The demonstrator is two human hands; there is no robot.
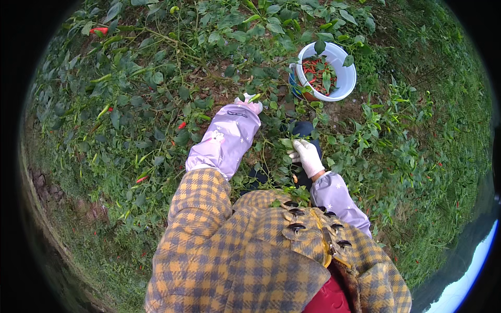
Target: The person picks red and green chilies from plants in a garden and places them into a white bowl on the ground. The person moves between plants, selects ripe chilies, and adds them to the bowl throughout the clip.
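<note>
My left hand (250, 103), gloved, reaches in among the chili pepper plants, with leaves and the lilac oversleeve (223, 141) hiding most of it. Right in front of it hangs a green chili pepper (254, 98). What its fingers do is hidden. Closer to my body, my right hand (308, 157) wears a white glove. Its fingers are bent beside a pepper leaf (287, 143) and thin stems; whether they grip anything is unclear. A white plastic bucket (346, 80) beyond my hands contains many red chilies (311, 72) and some green leaves.
Pepper plants (148, 98) surround me, carrying green and red chilies, such as a red one (99, 30) at the far left. Branches overhang the bucket's rim. My dark trouser leg (303, 129) shows between the leaves. Bare soil (348, 111) lies below the bucket.
</note>
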